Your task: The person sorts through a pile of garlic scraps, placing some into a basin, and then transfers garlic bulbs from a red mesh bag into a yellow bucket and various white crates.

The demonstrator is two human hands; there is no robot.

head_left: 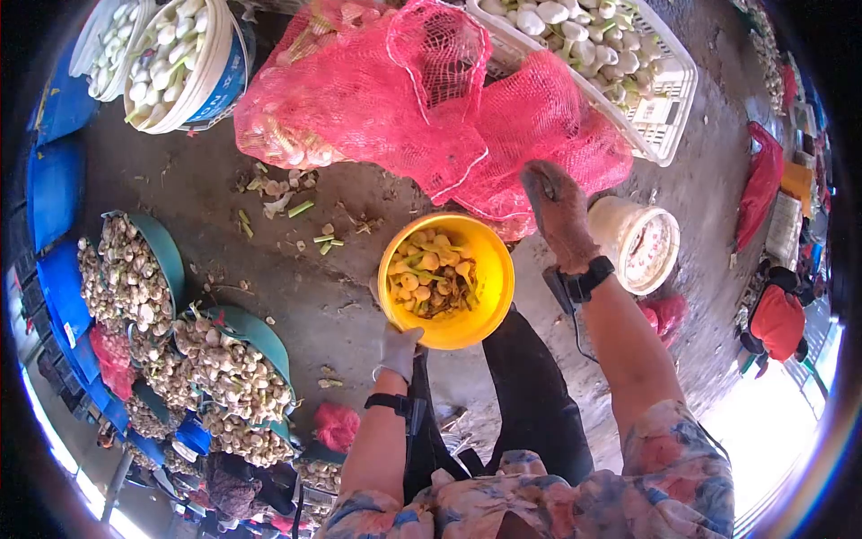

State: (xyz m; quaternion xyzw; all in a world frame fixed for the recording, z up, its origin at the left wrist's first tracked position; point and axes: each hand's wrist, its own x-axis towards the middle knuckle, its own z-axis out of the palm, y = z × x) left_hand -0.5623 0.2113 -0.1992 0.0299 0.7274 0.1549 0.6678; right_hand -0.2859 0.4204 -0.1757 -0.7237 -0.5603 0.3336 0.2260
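Note:
A yellow bucket with trimmed garlic bulbs and loose scraps in the bottom is in front of my legs. My left hand, in a pale glove, grips its near-left side; part of the fingers is hidden by the bucket. My right hand, in a brownish, dirty glove, is up to the right of the bucket, by the edge of a pink mesh sack. Its fingers are curled together, and what they hold, if anything, cannot be made out.
A white crate of garlic stands behind the sack. Garlic-filled white buckets are at upper left, a white tub at right. Teal baskets heaped with garlic stand at left. Stem scraps litter the floor. Another person is far right.

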